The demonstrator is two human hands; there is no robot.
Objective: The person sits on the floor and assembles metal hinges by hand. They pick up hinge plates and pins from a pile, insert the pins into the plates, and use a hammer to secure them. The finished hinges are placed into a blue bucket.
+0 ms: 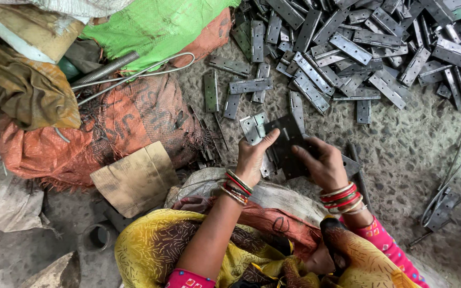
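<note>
Left hand [252, 160] and right hand [324, 166] together grip a dark metal hinge plate [286, 146], held above the lap. Left thumb presses its upper edge; right fingers close on its right side. A heap of grey hinges [348, 48] lies on the concrete floor [401, 154] beyond.

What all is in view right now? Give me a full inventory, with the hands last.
hinge pile: many, grey metal, heaped on the floor at top right
loose hinges: a few, grey, scattered on the floor left of the pile
dark hinge plate: one, dark grey, held between both hands
orange mesh sack: one, orange, left of centre
green sack: one, green, top centre
wire loops: a few, grey, lying on the sacks
cardboard piece: one, brown, lower left of centre
bent wire: one bundle, grey, right edge
left hand: one, bangled wrist, gripping the plate
right hand: one, bangled wrist, gripping the plate
</note>
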